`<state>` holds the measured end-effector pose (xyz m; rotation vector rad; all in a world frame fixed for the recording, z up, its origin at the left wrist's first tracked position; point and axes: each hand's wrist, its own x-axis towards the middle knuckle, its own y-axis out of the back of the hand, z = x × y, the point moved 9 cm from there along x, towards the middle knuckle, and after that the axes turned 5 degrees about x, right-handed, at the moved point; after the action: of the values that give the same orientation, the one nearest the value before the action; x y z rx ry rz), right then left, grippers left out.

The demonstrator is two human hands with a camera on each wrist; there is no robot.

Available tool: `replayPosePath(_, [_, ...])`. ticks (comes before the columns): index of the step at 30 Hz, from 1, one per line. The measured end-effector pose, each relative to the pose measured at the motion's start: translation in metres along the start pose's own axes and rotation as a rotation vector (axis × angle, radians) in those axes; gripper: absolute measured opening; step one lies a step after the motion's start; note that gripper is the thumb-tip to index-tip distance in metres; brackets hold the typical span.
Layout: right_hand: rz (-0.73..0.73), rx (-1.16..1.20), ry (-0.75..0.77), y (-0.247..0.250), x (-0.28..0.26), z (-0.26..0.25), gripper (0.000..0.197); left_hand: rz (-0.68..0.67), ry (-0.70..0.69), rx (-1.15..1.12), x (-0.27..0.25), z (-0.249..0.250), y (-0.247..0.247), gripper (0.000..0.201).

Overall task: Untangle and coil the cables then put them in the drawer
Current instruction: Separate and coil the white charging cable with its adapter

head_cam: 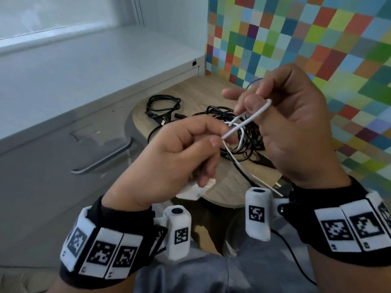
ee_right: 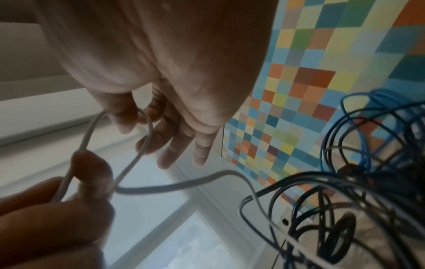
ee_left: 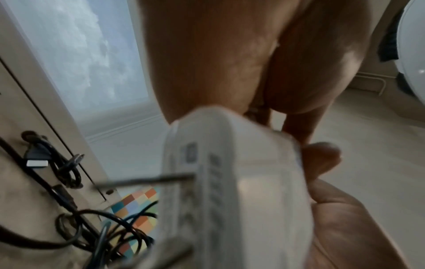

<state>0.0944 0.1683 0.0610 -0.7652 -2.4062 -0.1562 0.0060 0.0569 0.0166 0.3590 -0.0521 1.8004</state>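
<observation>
A thin white cable (head_cam: 251,115) is stretched between both hands above the table. My left hand (head_cam: 218,139) pinches one strand between thumb and forefinger, and its lower fingers curl round a white charger block (head_cam: 195,190), which fills the left wrist view (ee_left: 241,191). My right hand (head_cam: 250,103) holds the cable's loop (ee_right: 148,127), hooked over a curled finger with the thumb against it. The white cable runs down into a tangle of black cables (head_cam: 245,142) on the round wooden table (head_cam: 228,187). A blue cable (ee_right: 358,127) is mixed into that tangle (ee_right: 345,209).
A separate coil of black cable (head_cam: 164,106) lies at the table's far left. To the left stands a grey drawer cabinet with a metal handle (head_cam: 103,159), its drawer closed. A multicoloured checkered wall (head_cam: 317,39) rises behind and to the right.
</observation>
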Motion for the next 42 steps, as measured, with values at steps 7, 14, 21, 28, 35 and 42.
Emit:
replayPosePath(7, [-0.052, -0.067, -0.058, -0.001, 0.000, -0.009, 0.019, 0.035, -0.075, -0.195, 0.003, 0.006, 0.000, 0.014])
replayPosePath(14, [-0.111, -0.320, -0.268, 0.016, -0.017, 0.013, 0.017, 0.025, 0.110, -0.230, -0.007, -0.005, 0.019, 0.023])
replayPosePath(21, [0.009, -0.578, -0.247, 0.058, -0.023, 0.012, 0.011, 0.270, 0.089, 0.083, -0.004, -0.014, 0.038, 0.023])
replayPosePath(28, [0.159, -0.554, -0.161, 0.083, -0.030, 0.003, 0.016, 0.618, 0.039, -0.348, -0.010, -0.018, 0.070, 0.025])
replayPosePath(35, [0.053, -0.850, -0.162, 0.053, -0.028, 0.012, 0.015, 0.426, 0.053, -0.155, -0.003, -0.007, 0.049, 0.031])
replayPosePath(42, [-0.397, -0.926, -0.155, -0.033, -0.040, 0.029, 0.031, 0.437, -0.093, 0.167, 0.003, 0.003, 0.020, 0.022])
